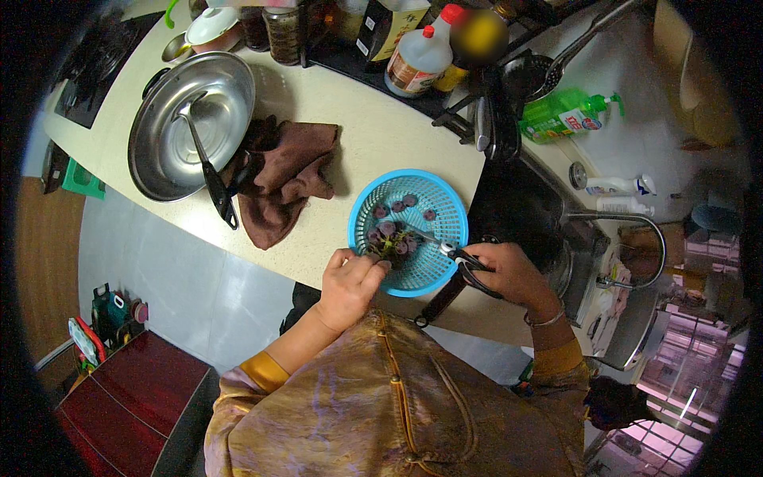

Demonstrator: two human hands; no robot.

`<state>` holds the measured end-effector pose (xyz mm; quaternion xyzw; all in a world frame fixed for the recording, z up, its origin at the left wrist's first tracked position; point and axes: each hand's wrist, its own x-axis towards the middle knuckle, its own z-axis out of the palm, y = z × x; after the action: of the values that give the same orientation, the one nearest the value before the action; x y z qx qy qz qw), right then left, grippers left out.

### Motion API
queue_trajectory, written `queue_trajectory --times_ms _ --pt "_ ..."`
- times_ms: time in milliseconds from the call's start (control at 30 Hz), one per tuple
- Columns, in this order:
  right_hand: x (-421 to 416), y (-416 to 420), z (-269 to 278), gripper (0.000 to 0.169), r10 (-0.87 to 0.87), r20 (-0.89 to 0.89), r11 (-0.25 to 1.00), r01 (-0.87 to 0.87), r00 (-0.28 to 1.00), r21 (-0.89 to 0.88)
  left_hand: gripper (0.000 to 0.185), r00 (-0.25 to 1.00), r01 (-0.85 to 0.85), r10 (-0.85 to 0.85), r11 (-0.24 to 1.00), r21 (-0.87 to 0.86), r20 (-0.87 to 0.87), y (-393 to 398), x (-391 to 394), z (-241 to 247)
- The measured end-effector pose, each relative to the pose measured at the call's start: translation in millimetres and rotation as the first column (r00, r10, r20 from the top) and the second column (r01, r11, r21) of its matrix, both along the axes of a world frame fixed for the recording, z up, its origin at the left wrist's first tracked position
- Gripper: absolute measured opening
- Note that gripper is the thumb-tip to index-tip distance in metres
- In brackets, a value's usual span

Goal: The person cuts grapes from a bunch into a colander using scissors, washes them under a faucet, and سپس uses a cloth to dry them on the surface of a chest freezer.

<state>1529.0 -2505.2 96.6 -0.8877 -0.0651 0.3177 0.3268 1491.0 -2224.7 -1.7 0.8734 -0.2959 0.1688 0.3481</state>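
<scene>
A blue plastic colander (pixel 462 238) sits at the counter's edge before me. My left hand (pixel 353 286), at its near left rim, has its fingers closed on the stem of a bunch of dark purple grapes (pixel 400 243). In my right hand (pixel 509 275), at the right rim, is a pair of scissors (pixel 456 253) with black handles, their blades pointing left at the bunch. Several loose grapes (pixel 409 200) lie in the far part of the colander. Whether the blades touch a stem cannot be told.
A brown cloth (pixel 298 161) lies left of the colander, beside a steel pan (pixel 197 149) holding a black-handled ladle (pixel 208 173). Plastic bottles (pixel 417 59) and jars line the back. To the right are a sink with a curved faucet (pixel 658 238) and a green soap bottle (pixel 560 116).
</scene>
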Motion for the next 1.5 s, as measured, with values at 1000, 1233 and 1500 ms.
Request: queue_trajectory --times_ms 1000,1233,1500 --pt "-17 -29 0 0.028 -0.028 -0.223 0.998 0.041 0.974 0.054 0.018 0.984 -0.162 0.160 0.987 -0.016 -0.076 -3 26 9" --pt "-20 -28 8 0.024 -0.019 -0.246 0.996 0.039 0.969 0.075 0.016 0.978 -0.200 0.198 0.979 -0.028 -0.062 -5 28 1" --pt "-18 -22 2 0.030 -0.049 -0.266 0.980 0.098 0.963 0.174 0.016 0.980 -0.192 0.190 0.980 -0.041 -0.061 -5 28 3"
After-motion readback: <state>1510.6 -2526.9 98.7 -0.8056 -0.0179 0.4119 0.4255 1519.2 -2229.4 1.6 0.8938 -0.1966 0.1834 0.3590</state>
